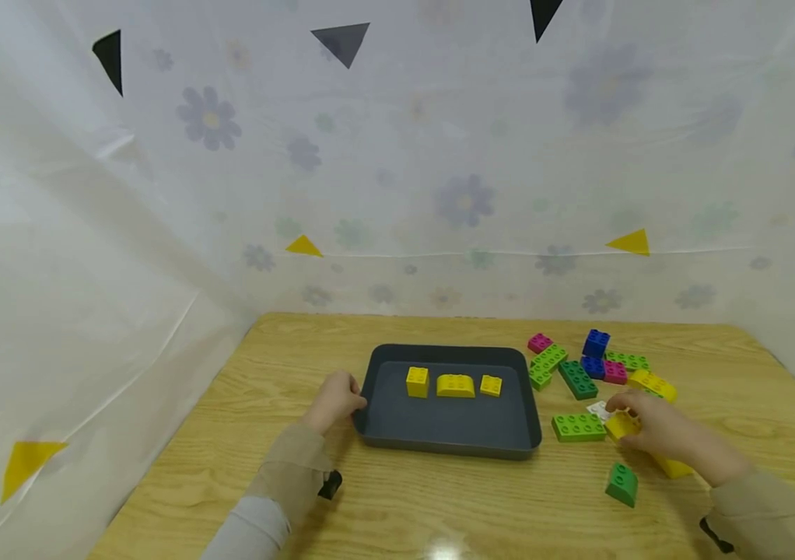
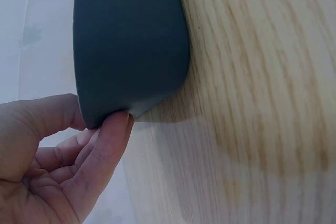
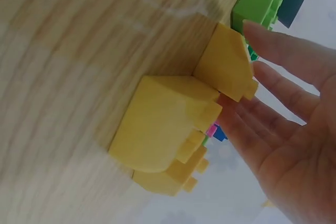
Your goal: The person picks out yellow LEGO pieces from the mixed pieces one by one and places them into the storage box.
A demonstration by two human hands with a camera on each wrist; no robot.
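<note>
Pinching a dark-grey rectangular tray (image 1: pixel 439 424), left hand (image 1: pixel 334 400) seemed steady — right hand (image 1: pixel 670 432), hold on yellow sloped plastic block (image 3: pixel 223 61) unverifiable, likely needed opposed pressure.

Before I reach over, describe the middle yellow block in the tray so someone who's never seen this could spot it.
On the wooden table, find the dark grey tray, pinched at its left side by the left hand. Inside it, three yellow blocks sit in a side-by-side row. Yours is the middle block, plainly the longest of the three.
</note>
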